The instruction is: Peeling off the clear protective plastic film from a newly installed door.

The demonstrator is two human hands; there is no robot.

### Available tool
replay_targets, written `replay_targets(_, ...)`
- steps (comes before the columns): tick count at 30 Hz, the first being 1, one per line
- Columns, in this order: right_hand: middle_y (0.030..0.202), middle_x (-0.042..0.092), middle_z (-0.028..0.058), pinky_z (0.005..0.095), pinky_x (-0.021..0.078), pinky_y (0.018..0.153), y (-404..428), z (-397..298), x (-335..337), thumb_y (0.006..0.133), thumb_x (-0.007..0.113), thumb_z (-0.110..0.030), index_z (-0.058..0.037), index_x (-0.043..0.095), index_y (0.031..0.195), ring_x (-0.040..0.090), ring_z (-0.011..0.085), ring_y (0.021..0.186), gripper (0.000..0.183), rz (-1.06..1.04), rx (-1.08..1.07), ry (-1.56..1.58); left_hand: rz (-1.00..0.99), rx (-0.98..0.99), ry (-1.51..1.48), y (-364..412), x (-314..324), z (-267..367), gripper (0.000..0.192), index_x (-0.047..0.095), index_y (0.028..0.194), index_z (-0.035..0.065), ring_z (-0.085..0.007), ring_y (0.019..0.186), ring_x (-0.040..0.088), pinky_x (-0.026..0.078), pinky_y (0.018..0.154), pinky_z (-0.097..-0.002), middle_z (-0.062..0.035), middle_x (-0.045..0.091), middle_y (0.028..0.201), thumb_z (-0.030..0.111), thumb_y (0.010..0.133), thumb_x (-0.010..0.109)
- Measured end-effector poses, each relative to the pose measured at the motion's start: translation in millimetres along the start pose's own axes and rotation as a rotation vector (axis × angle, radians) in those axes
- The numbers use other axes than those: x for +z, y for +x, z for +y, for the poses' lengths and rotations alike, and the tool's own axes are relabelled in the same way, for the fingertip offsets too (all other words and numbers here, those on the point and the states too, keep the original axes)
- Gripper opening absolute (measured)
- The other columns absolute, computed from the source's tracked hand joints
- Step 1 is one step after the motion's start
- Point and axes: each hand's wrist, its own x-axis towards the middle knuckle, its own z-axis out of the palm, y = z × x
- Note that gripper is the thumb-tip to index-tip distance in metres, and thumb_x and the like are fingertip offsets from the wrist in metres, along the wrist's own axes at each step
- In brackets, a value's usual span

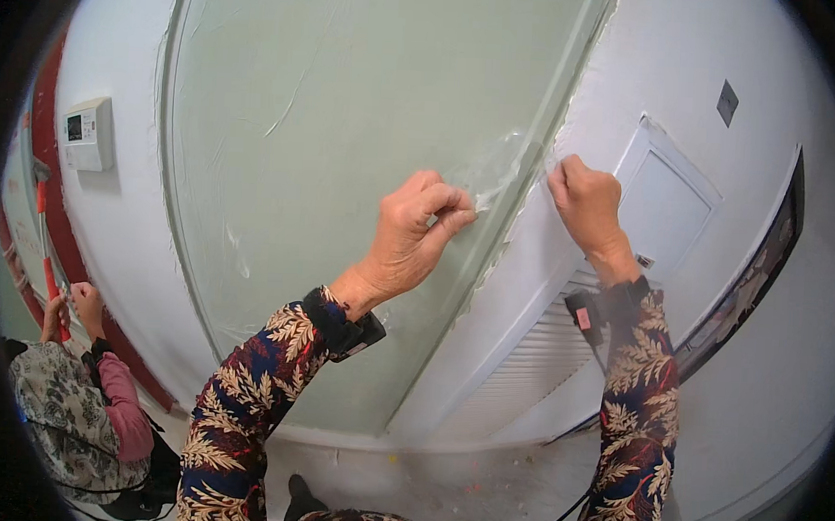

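Note:
Clear plastic film covers a pale green door panel, wrinkled in places and bunched near the right side. My left hand pinches a gathered bit of that film between thumb and fingers, in front of the panel. To its right and a little higher, my right hand is closed at the ragged edge of the white wall, beside the door's right frame strip. A thin see-through piece seems to show at its fingertips, which suggests a hold on the film. Both wrists wear dark bands with small boxes.
A white wall control unit is mounted at left. Below it, a co-worker grips a red-and-silver pole. Right of the panel are a white access door, a louvred grille, a switch plate and a dark-edged recess.

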Motion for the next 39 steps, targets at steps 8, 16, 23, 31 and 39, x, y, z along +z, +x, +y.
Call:
replay_targets(8,0.062,0.061,0.0146,0.0407,0.0465,0.054,7.3,13.2,-2.3,0.085,0.063,-0.025,-0.0031,0.062,0.089,0.062,0.0327,0.058,0.022,-0.063,0.391,0.396,0.025,-0.008,-0.065,10.1,27.3,-7.2,0.006,0.063,0.081,0.0024,-0.0145,0.063,0.051,0.043,0.056,-0.0279,-0.0048,0.054,0.071,0.001,0.08,0.068)
replay_targets(16,0.066,0.063,0.0152,0.0437,0.0474,0.058,24.0,19.0,16.0,0.083,0.067,-0.032,-0.0031,0.06,0.087,0.064,0.0352,0.066,0.03,-0.176,0.215,0.046,0.023,-0.033,-0.065,9.8,31.2,-11.1,0.005,0.063,0.083,0.0023,-0.0136,0.066,0.053,0.045,0.061,-0.0275,-0.0044,0.056,0.075,0.002,0.082,0.068)
replay_targets(23,0.066,0.061,0.0187,0.0494,0.0468,0.06,25.9,33.3,35.1,0.083,0.06,-0.023,-0.0019,0.057,0.072,0.061,0.0391,0.064,0.024,-0.128,0.25,0.099,0.003,-0.066,-0.049,11.5,33.6,-13.5,0.005,0.063,0.084,0.0022,-0.0123,0.069,0.054,0.045,0.064,-0.0265,-0.0033,0.058,0.077,0.003,0.083,0.067)
replay_targets(31,0.069,0.063,0.015,0.0492,0.0494,0.061,-75.3,-39.0,68.0,0.072,0.059,-0.022,-0.0067,0.063,0.068,0.063,0.0386,0.067,0.017,-0.721,-0.244,0.298,0.004,-0.074,-0.068,11.0,31.1,-21.6,0.006,0.062,0.084,0.0007,-0.0113,0.069,0.051,0.044,0.065,-0.0258,-0.0033,0.056,0.076,0.004,0.084,0.067)
replay_targets(39,0.072,0.065,0.0177,0.0428,0.051,0.058,-117.4,-12.0,58.8,0.089,0.057,-0.024,0.0002,0.061,0.081,0.064,0.0336,0.063,0.025,-0.525,-0.064,0.521,0.017,-0.077,-0.137,9.5,45.1,-22.3,0.005,0.062,0.086,0.0007,-0.0122,0.069,0.051,0.044,0.065,-0.026,-0.0036,0.056,0.076,0.001,0.083,0.067)
